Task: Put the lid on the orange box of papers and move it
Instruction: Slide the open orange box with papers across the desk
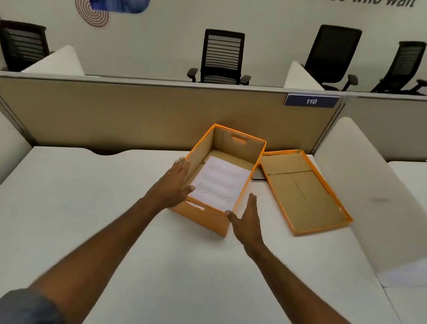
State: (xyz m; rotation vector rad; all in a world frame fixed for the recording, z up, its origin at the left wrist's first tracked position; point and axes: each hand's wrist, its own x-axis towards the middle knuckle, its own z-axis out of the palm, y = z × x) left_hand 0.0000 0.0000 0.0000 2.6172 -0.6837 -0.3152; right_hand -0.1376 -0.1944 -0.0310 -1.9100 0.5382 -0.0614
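We saw the white counter [81, 202] filling the lower frame, and at its centre stood the orange box [210, 220], open-topped, with brown cardboard walls inside, a handle slot in each short end, and a sheet of printed papers [221, 180] lying flat on its floor. Just right of it, touching or nearly touching the box's far corner, lay the lid [304, 192], upside down with its brown inside showing and its orange rim upward. Our left hand [173, 184] pressed flat against the box's left wall, fingers extended rather than curled; our right hand [250, 221] was at the near right corner, fingers spread and straight, gripping nothing. We judged the chief risk to be lifting or sliding the box before the lid was on, since flat palms on thin walls could slip or bow them inward. The lid also needed flipping, and a skewed fit could catch a corner.
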